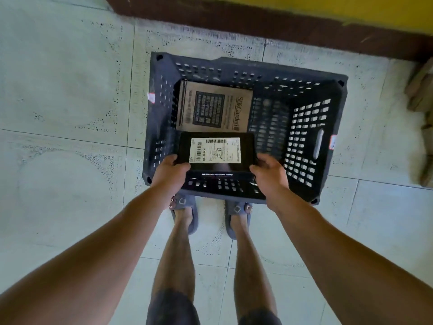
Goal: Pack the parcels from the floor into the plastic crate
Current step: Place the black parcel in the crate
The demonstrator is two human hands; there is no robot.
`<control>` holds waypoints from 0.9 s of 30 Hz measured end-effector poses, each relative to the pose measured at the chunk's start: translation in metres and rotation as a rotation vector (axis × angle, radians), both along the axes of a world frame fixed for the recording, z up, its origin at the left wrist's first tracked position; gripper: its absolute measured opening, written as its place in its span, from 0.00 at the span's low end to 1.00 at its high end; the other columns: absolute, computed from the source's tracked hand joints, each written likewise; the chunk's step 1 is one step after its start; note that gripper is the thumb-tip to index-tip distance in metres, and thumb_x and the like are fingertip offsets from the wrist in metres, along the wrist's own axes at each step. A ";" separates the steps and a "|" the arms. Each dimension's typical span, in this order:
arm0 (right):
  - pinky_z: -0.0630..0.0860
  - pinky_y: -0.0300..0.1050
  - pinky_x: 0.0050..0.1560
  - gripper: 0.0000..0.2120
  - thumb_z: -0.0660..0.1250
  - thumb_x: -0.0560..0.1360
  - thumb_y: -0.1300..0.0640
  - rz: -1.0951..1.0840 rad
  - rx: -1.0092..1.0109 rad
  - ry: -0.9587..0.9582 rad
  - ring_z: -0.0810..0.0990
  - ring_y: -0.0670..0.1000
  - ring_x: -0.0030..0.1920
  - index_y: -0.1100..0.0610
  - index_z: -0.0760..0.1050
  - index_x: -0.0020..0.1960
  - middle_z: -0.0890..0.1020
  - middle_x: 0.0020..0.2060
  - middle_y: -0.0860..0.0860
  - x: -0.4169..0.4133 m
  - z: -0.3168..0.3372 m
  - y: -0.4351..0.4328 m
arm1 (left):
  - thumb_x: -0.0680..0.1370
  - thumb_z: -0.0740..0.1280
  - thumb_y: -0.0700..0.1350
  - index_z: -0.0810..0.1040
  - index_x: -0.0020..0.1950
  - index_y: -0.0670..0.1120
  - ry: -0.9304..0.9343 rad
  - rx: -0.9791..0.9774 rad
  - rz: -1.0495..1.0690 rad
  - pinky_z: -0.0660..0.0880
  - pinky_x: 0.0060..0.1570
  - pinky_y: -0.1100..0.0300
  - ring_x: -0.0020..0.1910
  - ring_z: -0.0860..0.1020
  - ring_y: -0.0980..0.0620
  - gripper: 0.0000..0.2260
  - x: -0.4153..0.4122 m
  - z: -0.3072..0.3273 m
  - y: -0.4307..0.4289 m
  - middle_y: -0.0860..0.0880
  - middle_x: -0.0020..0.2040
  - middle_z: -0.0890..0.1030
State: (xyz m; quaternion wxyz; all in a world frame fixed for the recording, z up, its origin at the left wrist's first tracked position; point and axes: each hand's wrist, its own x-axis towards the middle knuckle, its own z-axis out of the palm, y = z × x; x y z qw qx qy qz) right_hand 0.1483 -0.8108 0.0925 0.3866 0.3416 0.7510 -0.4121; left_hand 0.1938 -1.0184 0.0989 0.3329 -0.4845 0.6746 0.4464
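A dark perforated plastic crate (307, 141) stands on the tiled floor in front of my feet. Flat on its bottom at the far left lies a brown cardboard parcel (214, 106) with dark print. I hold a black parcel (216, 150) with a white shipping label over the near left part of the crate. My left hand (169, 173) grips its near left corner and my right hand (269, 175) grips its near right corner. The black parcel hides the crate floor under it.
A dark brown skirting and yellow wall (281, 22) run behind the crate. Brown cardboard pieces (421, 95) lie at the right edge of the floor. My feet in blue sandals (185, 214) stand just behind the crate's near wall.
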 end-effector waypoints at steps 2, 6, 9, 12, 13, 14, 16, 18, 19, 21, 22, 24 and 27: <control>0.76 0.43 0.50 0.20 0.66 0.76 0.61 -0.008 0.028 -0.025 0.79 0.47 0.50 0.47 0.73 0.65 0.80 0.53 0.44 -0.002 -0.029 -0.008 | 0.77 0.63 0.48 0.70 0.70 0.50 -0.051 0.012 0.023 0.72 0.35 0.58 0.44 0.78 0.52 0.20 -0.004 -0.029 -0.007 0.47 0.54 0.79; 0.77 0.45 0.49 0.22 0.64 0.73 0.65 0.032 0.099 -0.075 0.79 0.49 0.51 0.46 0.73 0.63 0.81 0.55 0.46 0.000 -0.083 -0.019 | 0.76 0.65 0.48 0.70 0.69 0.50 -0.121 -0.003 0.018 0.75 0.44 0.56 0.45 0.77 0.50 0.21 -0.008 -0.079 -0.015 0.47 0.55 0.78; 0.77 0.49 0.56 0.23 0.62 0.72 0.65 0.062 0.152 -0.117 0.79 0.53 0.54 0.46 0.73 0.63 0.80 0.56 0.49 0.005 -0.119 -0.024 | 0.77 0.64 0.46 0.75 0.61 0.49 -0.143 0.002 0.000 0.66 0.37 0.61 0.39 0.72 0.54 0.13 -0.009 -0.110 -0.017 0.51 0.45 0.76; 0.75 0.45 0.52 0.22 0.60 0.74 0.67 0.108 0.148 -0.175 0.77 0.52 0.52 0.49 0.74 0.64 0.79 0.54 0.51 0.008 -0.146 -0.028 | 0.78 0.64 0.46 0.74 0.63 0.47 -0.150 0.016 0.005 0.66 0.43 0.59 0.47 0.73 0.50 0.14 -0.011 -0.134 -0.019 0.51 0.49 0.74; 0.75 0.45 0.52 0.22 0.59 0.75 0.67 0.128 0.138 -0.185 0.77 0.52 0.52 0.50 0.74 0.64 0.79 0.54 0.52 0.009 -0.154 -0.029 | 0.77 0.64 0.46 0.73 0.64 0.47 -0.151 0.013 0.004 0.66 0.42 0.59 0.50 0.74 0.49 0.15 -0.011 -0.142 -0.021 0.50 0.52 0.75; 0.75 0.45 0.52 0.21 0.59 0.76 0.67 0.149 0.129 -0.194 0.77 0.52 0.51 0.51 0.74 0.64 0.78 0.54 0.52 0.009 -0.162 -0.030 | 0.77 0.64 0.46 0.73 0.64 0.47 -0.150 0.009 0.009 0.67 0.41 0.59 0.51 0.75 0.48 0.16 -0.011 -0.149 -0.022 0.50 0.54 0.77; 0.74 0.44 0.49 0.19 0.59 0.77 0.66 0.179 0.111 -0.217 0.76 0.51 0.49 0.51 0.73 0.64 0.77 0.51 0.52 0.010 -0.177 -0.034 | 0.76 0.65 0.45 0.74 0.65 0.48 -0.141 0.012 0.010 0.70 0.39 0.59 0.53 0.78 0.48 0.17 -0.011 -0.162 -0.025 0.49 0.57 0.80; 0.71 0.40 0.43 0.19 0.60 0.77 0.64 0.197 0.090 -0.225 0.77 0.50 0.47 0.49 0.74 0.64 0.77 0.51 0.52 0.010 -0.190 -0.039 | 0.76 0.64 0.44 0.74 0.65 0.49 -0.135 0.027 0.008 0.72 0.42 0.59 0.55 0.78 0.48 0.17 -0.011 -0.173 -0.026 0.49 0.59 0.80; 0.71 0.40 0.43 0.20 0.60 0.76 0.63 0.191 0.080 -0.229 0.77 0.51 0.49 0.49 0.73 0.65 0.78 0.53 0.52 0.010 -0.196 -0.042 | 0.77 0.63 0.44 0.75 0.65 0.49 -0.135 0.035 0.003 0.72 0.43 0.59 0.55 0.78 0.48 0.17 -0.011 -0.177 -0.026 0.49 0.60 0.80; 0.73 0.42 0.48 0.22 0.60 0.77 0.62 0.170 0.065 -0.235 0.77 0.53 0.54 0.47 0.72 0.68 0.79 0.58 0.52 0.011 -0.203 -0.048 | 0.78 0.63 0.43 0.74 0.65 0.47 -0.144 0.026 -0.002 0.72 0.44 0.60 0.56 0.77 0.48 0.16 -0.011 -0.183 -0.026 0.48 0.62 0.79; 0.74 0.43 0.50 0.22 0.60 0.77 0.61 0.160 0.063 -0.236 0.77 0.54 0.56 0.47 0.72 0.68 0.79 0.60 0.52 0.012 -0.206 -0.050 | 0.78 0.63 0.43 0.73 0.66 0.46 -0.149 0.018 -0.005 0.72 0.47 0.59 0.58 0.76 0.47 0.17 -0.011 -0.186 -0.027 0.47 0.63 0.78; 0.73 0.43 0.52 0.22 0.59 0.77 0.61 0.141 0.049 -0.260 0.77 0.55 0.59 0.48 0.72 0.69 0.78 0.61 0.52 0.012 -0.211 -0.054 | 0.78 0.63 0.43 0.70 0.68 0.44 -0.157 0.014 -0.030 0.69 0.50 0.57 0.58 0.75 0.48 0.18 -0.012 -0.189 -0.026 0.46 0.64 0.76; 0.76 0.46 0.57 0.23 0.59 0.76 0.62 0.126 -0.006 -0.310 0.77 0.55 0.58 0.49 0.71 0.69 0.78 0.61 0.53 0.013 -0.212 -0.060 | 0.78 0.62 0.44 0.71 0.67 0.45 -0.137 0.028 -0.086 0.68 0.46 0.61 0.53 0.73 0.50 0.17 -0.016 -0.188 -0.022 0.47 0.63 0.76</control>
